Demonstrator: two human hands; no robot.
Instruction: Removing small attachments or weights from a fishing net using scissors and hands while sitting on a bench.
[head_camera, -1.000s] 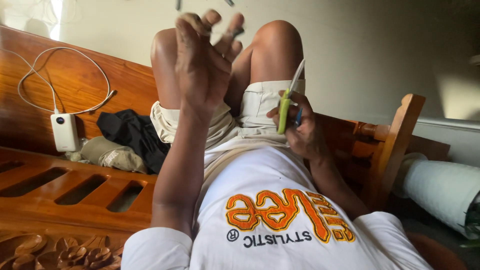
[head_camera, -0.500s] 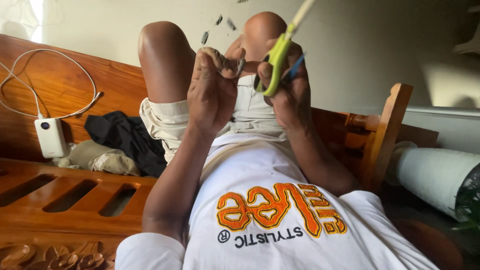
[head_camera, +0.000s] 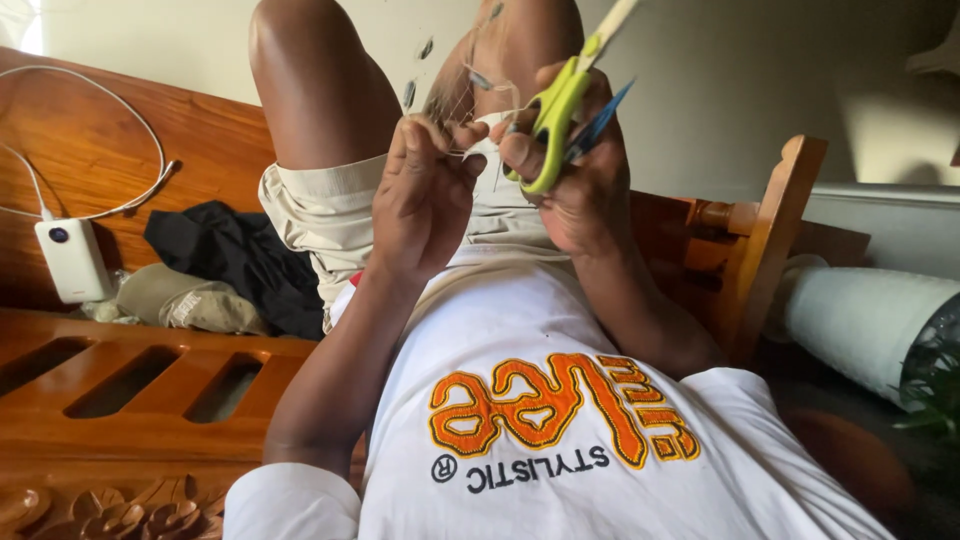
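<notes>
Two hands raised over carved wooden bench (head_camera: 150, 420): left hand (head_camera: 425, 200) fingers pinching thread (head_camera: 480, 150), right hand (head_camera: 575, 170) gripping green scissors (head_camera: 560, 110)

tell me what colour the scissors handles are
The scissors in the right hand have lime green handles with a blue inner part, clearest in the head view.
</notes>
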